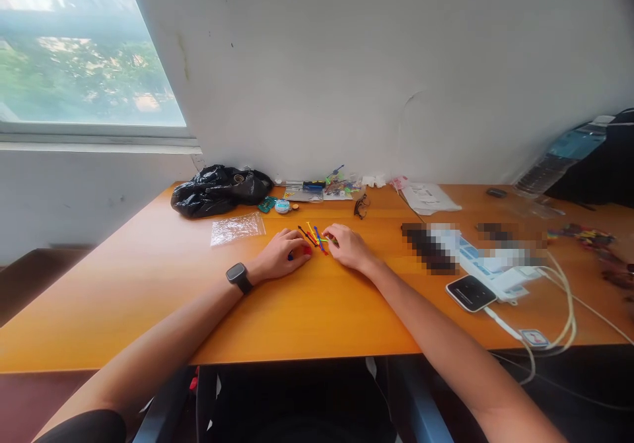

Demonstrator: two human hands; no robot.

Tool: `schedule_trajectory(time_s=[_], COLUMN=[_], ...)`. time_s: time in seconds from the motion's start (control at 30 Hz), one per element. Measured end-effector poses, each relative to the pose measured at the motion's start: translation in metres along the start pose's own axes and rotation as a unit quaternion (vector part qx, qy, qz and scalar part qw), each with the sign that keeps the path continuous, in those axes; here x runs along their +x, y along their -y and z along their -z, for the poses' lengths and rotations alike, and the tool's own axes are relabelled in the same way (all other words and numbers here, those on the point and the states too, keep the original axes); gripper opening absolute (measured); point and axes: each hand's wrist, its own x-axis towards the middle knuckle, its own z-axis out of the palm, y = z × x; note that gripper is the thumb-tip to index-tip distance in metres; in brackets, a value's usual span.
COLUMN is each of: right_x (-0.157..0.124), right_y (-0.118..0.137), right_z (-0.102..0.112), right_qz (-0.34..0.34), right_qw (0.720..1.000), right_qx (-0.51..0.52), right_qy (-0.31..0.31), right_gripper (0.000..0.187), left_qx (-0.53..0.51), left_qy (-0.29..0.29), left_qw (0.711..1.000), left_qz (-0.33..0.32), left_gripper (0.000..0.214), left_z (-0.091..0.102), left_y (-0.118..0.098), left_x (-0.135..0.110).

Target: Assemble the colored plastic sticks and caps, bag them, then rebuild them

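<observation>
My left hand (283, 255), with a dark watch (238, 275) at the wrist, rests on the table with its fingers curled around small red (307, 249) and blue pieces, mostly hidden beneath them. Opposite it, my right hand (347, 246) has thumb and fingers drawn together at one end of a thin yellow-green plastic stick (324, 239). Between the two hands lies a loose pile of thin coloured plastic sticks (313, 234) in black, red, yellow and blue. Their exact shape is too small to make out.
A clear plastic bag (238, 229) and black bag (218, 191) lie left. Packets (304, 192), a small round tin (282, 206) and glasses (361, 206) sit behind. To the right are a power strip (478, 258), a cabled device (470, 293) and a tilted water bottle (559, 159).
</observation>
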Motion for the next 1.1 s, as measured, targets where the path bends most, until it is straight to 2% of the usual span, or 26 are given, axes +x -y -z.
schedule_trajectory(time_s=[0.1, 0.2, 0.27, 0.7, 0.83, 0.97, 1.1], right_x=[-0.002, -0.003, -0.004, -0.001, 0.000, 0.003, 0.004], right_y=[0.008, 0.012, 0.013, 0.007, 0.006, 0.006, 0.008], right_z=[-0.001, -0.003, -0.005, -0.011, -0.012, -0.012, -0.012], right_qz=[0.036, 0.083, 0.090, 0.025, 0.028, 0.034, 0.014], right_qw=[0.999, 0.997, 0.996, 1.000, 0.999, 0.995, 0.988], right_qx=[0.012, 0.007, -0.009, -0.006, 0.023, 0.063, 0.123], right_qy=[-0.020, 0.003, 0.021, -0.002, -0.024, -0.071, -0.097], right_gripper=[0.014, 0.018, 0.020, 0.014, 0.011, 0.008, 0.005], left_qx=[0.000, 0.004, 0.007, -0.003, -0.006, -0.010, -0.012], left_qy=[-0.002, -0.002, -0.001, 0.009, 0.012, 0.009, 0.013], left_qw=[1.000, 1.000, 1.000, 1.000, 1.000, 1.000, 1.000], left_qz=[-0.003, -0.003, 0.001, -0.006, -0.005, -0.002, -0.007], left_gripper=[0.018, 0.018, 0.018, 0.018, 0.019, 0.019, 0.017], left_z=[0.000, 0.000, -0.001, 0.003, 0.006, 0.008, 0.008], left_y=[0.000, -0.001, 0.000, -0.003, -0.005, -0.007, -0.007], left_x=[0.000, 0.000, 0.000, 0.000, 0.001, 0.001, 0.000])
